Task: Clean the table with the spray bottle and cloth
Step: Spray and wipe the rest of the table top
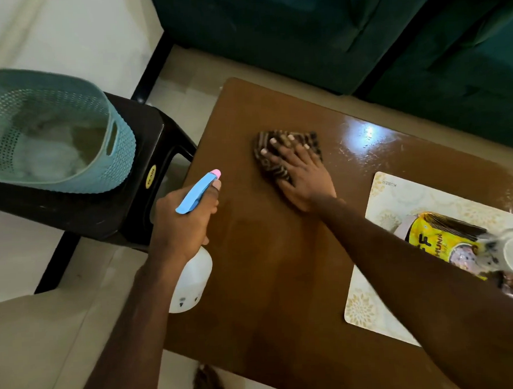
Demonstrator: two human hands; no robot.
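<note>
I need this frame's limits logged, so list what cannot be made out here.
Head view only.
Middle of the cloth: under the right hand.
Trigger of the spray bottle: wrapped by the left hand.
Label of the yellow packet: crossed by the right forearm.
Contents of the blue basket: blurred.

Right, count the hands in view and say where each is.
2. The left hand grips the spray bottle at the left edge of the table; the right hand presses flat on the striped cloth farther in. None looks hidden.
</note>
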